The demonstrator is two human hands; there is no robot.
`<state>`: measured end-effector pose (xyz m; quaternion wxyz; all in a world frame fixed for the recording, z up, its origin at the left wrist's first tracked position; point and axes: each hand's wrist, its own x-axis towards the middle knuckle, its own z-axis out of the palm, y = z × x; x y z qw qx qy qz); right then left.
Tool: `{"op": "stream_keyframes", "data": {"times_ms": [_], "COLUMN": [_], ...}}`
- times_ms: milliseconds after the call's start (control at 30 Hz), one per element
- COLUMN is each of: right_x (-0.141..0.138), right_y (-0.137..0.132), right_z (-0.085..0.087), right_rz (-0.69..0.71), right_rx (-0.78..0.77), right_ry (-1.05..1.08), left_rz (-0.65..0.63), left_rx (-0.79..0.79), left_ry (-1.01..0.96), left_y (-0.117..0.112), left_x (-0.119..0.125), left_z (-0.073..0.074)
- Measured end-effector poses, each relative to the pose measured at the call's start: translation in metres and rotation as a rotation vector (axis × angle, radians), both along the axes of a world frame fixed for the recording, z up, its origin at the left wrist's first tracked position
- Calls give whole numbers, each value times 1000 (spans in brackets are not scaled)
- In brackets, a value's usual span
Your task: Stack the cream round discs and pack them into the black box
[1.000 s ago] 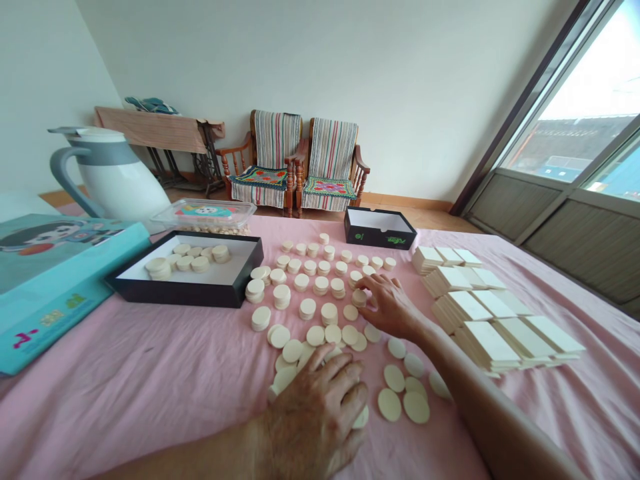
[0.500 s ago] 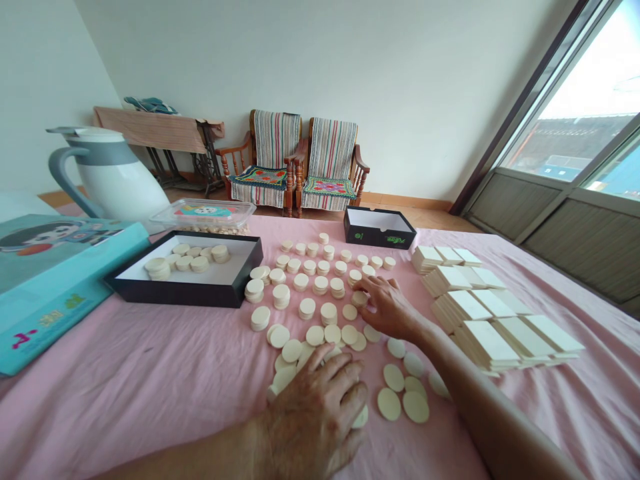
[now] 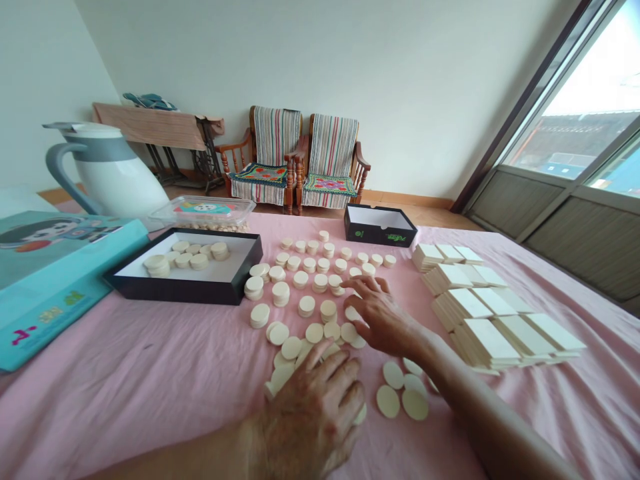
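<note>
Many round cream wooden discs (image 3: pixel 307 306) lie on a pink cloth, some loose and some in short stacks. My left hand (image 3: pixel 317 400) rests palm down over a loose pile of discs (image 3: pixel 283 377) near the front, fingers lightly bent and covering part of it. Farther forward, my right hand (image 3: pixel 377 313) reaches in from the right with fingers and thumb apart. Its fingertips are close to a small stack (image 3: pixel 335 283), and a disc (image 3: pixel 351 313) shows between its fingers and thumb. What lies under its palm is hidden. More loose discs (image 3: pixel 394 375) are scattered beneath my right forearm.
Rows of stacked rectangular wooden pieces (image 3: pixel 487 339) stand at right. A black tray (image 3: pixel 180 291) holding discs sits at left, beside a teal box (image 3: pixel 75 293), a white jug (image 3: pixel 117 175) and a clear lidded container (image 3: pixel 203 212). Another black box (image 3: pixel 380 233) stands at the back.
My right hand has shifted slightly left, over the discs it was beside. My left hand stays nearly in place on the pile.
</note>
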<state>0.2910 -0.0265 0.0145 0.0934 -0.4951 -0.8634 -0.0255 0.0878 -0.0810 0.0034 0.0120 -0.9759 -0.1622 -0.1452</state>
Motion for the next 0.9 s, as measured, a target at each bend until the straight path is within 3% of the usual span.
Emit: {"op": "stream_keyframes", "data": {"times_ms": [300, 500, 633, 767, 900], "right_x": [23, 29, 27, 30, 38], "right_y": [-6, -10, -10, -7, -4], "right_z": [16, 15, 13, 9, 3], "right_rz": [59, 37, 33, -31, -57], "right_rx": [-12, -79, -68, 18, 47], "right_ry": [393, 446, 461, 494, 513], "left_rz": [100, 191, 248, 228, 271], "left_rx": [21, -82, -71, -58, -40], "left_ry": [22, -179, -245, -170, -39], "left_y": [3, 19, 52, 99, 138], "left_x": [-10, -8, -7, 3, 21], "left_z": [4, 10, 24, 39, 45]}}
